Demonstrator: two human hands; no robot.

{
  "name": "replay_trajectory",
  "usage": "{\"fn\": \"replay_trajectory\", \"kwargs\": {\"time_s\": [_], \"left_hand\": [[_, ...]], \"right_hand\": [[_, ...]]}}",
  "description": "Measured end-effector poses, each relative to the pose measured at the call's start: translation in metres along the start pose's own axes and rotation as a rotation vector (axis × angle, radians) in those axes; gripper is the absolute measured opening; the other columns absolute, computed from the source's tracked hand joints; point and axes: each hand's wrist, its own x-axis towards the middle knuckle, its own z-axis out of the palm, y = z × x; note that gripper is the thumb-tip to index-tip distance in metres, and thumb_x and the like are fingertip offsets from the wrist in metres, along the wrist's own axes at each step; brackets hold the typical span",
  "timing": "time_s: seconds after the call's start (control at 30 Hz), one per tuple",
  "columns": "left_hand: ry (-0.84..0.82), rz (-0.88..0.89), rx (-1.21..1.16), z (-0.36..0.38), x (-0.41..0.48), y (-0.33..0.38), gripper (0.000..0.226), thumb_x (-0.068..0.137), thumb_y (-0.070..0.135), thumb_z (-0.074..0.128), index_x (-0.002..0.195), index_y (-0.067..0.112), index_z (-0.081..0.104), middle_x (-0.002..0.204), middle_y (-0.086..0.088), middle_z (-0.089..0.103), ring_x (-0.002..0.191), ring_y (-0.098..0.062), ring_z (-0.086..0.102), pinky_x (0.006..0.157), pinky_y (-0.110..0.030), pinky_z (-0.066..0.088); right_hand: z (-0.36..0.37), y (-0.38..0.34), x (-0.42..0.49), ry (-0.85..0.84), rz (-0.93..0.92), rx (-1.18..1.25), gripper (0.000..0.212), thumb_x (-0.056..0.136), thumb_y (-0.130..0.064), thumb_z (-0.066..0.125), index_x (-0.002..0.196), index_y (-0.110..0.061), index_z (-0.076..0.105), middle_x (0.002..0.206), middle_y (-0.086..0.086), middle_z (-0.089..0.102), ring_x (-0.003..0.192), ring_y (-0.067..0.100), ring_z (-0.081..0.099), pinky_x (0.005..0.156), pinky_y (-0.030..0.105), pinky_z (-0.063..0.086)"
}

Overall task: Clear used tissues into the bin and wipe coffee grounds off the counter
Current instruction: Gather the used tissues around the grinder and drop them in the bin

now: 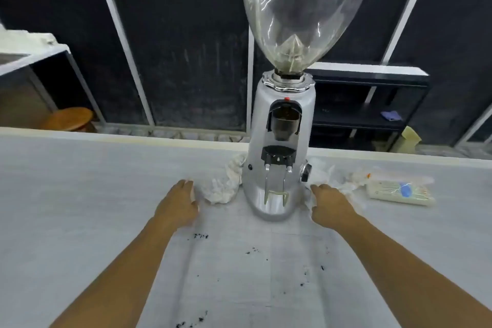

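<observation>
Crumpled white tissues [223, 189] lie on the pale counter [80, 194] left of a silver coffee grinder [279, 162]. More crumpled tissues [332, 176] lie to its right. My left hand [178, 205] rests on the counter with its fingertips touching the edge of the left tissues. My right hand [330, 208] lies on top of the right tissues, fingers curled down onto them. Dark coffee grounds [253, 250] are scattered in small patches on the counter between my forearms, with another patch [191, 322] near the front edge.
A plastic-wrapped pack [402, 192] lies right of the tissues. The grinder's clear hopper [306, 8] towers above. Beyond the counter's far edge stand a black shelf [372, 104], a wooden stool [69, 118] and dark wall panels.
</observation>
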Motion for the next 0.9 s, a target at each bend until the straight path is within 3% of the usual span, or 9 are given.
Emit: {"fn": "replay_trajectory", "kwargs": {"time_s": [0.13, 0.2, 0.27, 0.33, 0.43, 0.57, 0.73, 0.83, 0.9], "left_hand": [[0.164, -0.076, -0.043, 0.015, 0.007, 0.0, 0.036, 0.093, 0.014, 0.06, 0.127, 0.008, 0.067, 0.133, -0.018, 0.064, 0.122, -0.036, 0.06, 0.1, -0.041, 0.049], [0.234, -0.076, -0.075, 0.022, 0.006, -0.004, 0.029, 0.088, 0.005, 0.063, 0.113, 0.008, 0.076, 0.122, -0.017, 0.072, 0.112, -0.035, 0.067, 0.096, -0.04, 0.053], [0.302, -0.069, -0.1, 0.025, 0.006, -0.006, 0.026, 0.084, -0.001, 0.063, 0.102, 0.008, 0.08, 0.111, -0.016, 0.076, 0.103, -0.035, 0.071, 0.092, -0.04, 0.057], [0.332, -0.064, -0.094, 0.024, 0.006, -0.006, 0.027, 0.082, -0.003, 0.063, 0.096, 0.009, 0.082, 0.104, -0.015, 0.078, 0.097, -0.036, 0.072, 0.086, -0.04, 0.059], [0.345, -0.065, -0.117, 0.022, 0.003, -0.005, 0.028, 0.082, -0.004, 0.061, 0.094, 0.01, 0.082, 0.099, -0.014, 0.079, 0.092, -0.036, 0.073, 0.08, -0.037, 0.059], [0.394, -0.088, -0.252, 0.013, -0.011, -0.009, 0.025, 0.08, -0.009, 0.064, 0.092, 0.004, 0.082, 0.094, -0.018, 0.079, 0.089, -0.034, 0.074, 0.079, -0.032, 0.058], [0.432, -0.041, -0.369, -0.008, -0.066, -0.022, 0.021, 0.087, -0.003, 0.066, 0.1, 0.005, 0.08, 0.104, -0.012, 0.078, 0.099, -0.027, 0.072, 0.087, -0.025, 0.052], [0.47, -0.016, -0.501, -0.025, -0.126, -0.034, 0.015, 0.088, 0.006, 0.07, 0.098, 0.012, 0.08, 0.104, -0.004, 0.078, 0.095, -0.016, 0.072, 0.089, -0.026, 0.056], [0.465, -0.02, -0.594, -0.033, -0.179, -0.046, 0.014, 0.088, 0.011, 0.072, 0.096, 0.018, 0.08, 0.101, 0.008, 0.077, 0.089, -0.002, 0.07, 0.08, -0.011, 0.053]], "right_hand": [[0.01, -0.002, 0.013, 0.008, 0.057, -0.026, 0.021, 0.077, -0.017, 0.062, 0.098, -0.018, 0.062, 0.096, 0.001, 0.055, 0.097, 0.025, 0.062, 0.081, 0.037, 0.049], [0.016, 0.0, 0.015, 0.059, 0.047, 0.034, 0.012, 0.075, -0.007, 0.06, 0.075, -0.018, 0.064, 0.078, -0.002, 0.048, 0.083, 0.026, 0.062, 0.061, 0.028, 0.04], [0.023, 0.007, 0.015, 0.125, 0.017, 0.093, 0.024, 0.071, 0.002, 0.06, 0.057, -0.017, 0.054, 0.062, -0.004, 0.038, 0.063, 0.026, 0.052, 0.048, 0.024, 0.022], [0.025, 0.01, 0.013, 0.178, -0.01, 0.109, 0.03, 0.067, 0.006, 0.061, 0.051, -0.017, 0.048, 0.059, -0.003, 0.037, 0.054, 0.023, 0.043, 0.047, 0.022, 0.015], [0.029, 0.015, 0.014, 0.219, -0.068, 0.168, 0.023, 0.064, 0.005, 0.063, 0.049, -0.012, 0.059, 0.059, 0.001, 0.041, 0.05, 0.025, 0.046, 0.047, 0.021, 0.018], [0.029, 0.023, 0.0, 0.323, -0.111, 0.277, 0.02, 0.068, -0.003, 0.053, 0.055, -0.004, 0.068, 0.06, 0.011, 0.059, 0.05, 0.031, 0.055, 0.053, 0.037, 0.048], [0.012, 0.014, -0.06, 0.5, -0.136, 0.349, 0.021, 0.068, 0.006, 0.055, 0.066, -0.005, 0.072, 0.067, 0.009, 0.065, 0.07, 0.032, 0.057, 0.066, 0.035, 0.044], [0.0, -0.018, -0.123, 0.587, -0.109, 0.491, 0.017, 0.076, 0.009, 0.066, 0.08, -0.004, 0.076, 0.094, 0.009, 0.066, 0.086, 0.025, 0.061, 0.074, 0.027, 0.043], [-0.006, -0.048, -0.175, 0.57, -0.1, 0.615, 0.016, 0.082, 0.002, 0.066, 0.087, -0.008, 0.076, 0.113, 0.001, 0.066, 0.106, 0.015, 0.061, 0.082, 0.025, 0.044]]}}
